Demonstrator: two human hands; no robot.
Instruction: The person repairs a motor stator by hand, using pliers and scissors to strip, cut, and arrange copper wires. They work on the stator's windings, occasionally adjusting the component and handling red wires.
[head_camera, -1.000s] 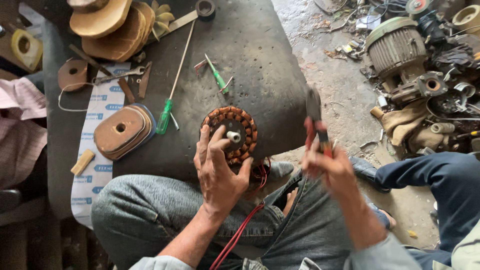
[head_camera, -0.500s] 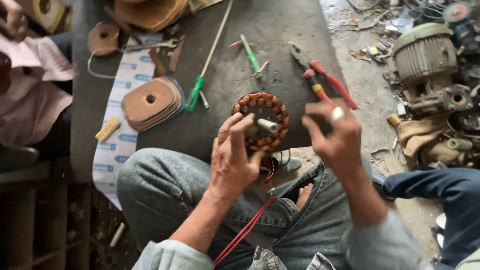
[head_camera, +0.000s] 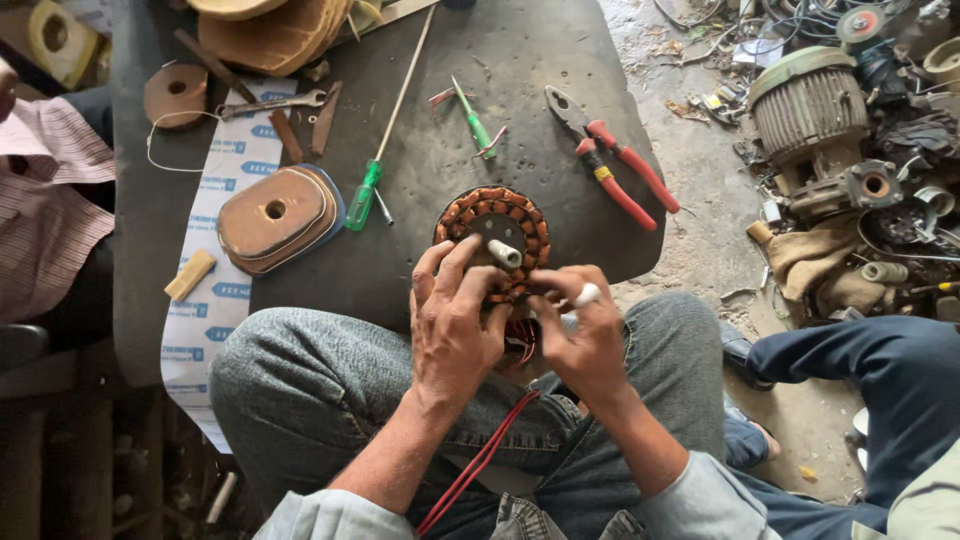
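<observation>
A dark, scuffed work table (head_camera: 560, 60) carried the tools. Red-handled pliers (head_camera: 612, 158) lay at its right, a small green screwdriver (head_camera: 473, 122) just left of them, and a long green-handled screwdriver (head_camera: 385, 135) further left. A copper-wound coil ring (head_camera: 492, 238) sat at the near edge, a flat wooden block (head_camera: 275, 213) on a printed sheet (head_camera: 215, 300) at left.

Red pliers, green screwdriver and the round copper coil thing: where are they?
red pliers (head_camera: 622, 165): head view, on the red handles.
green screwdriver (head_camera: 362, 197): head view, on its green handle.
round copper coil (head_camera: 470, 212): head view, on its upper-left windings.
</observation>
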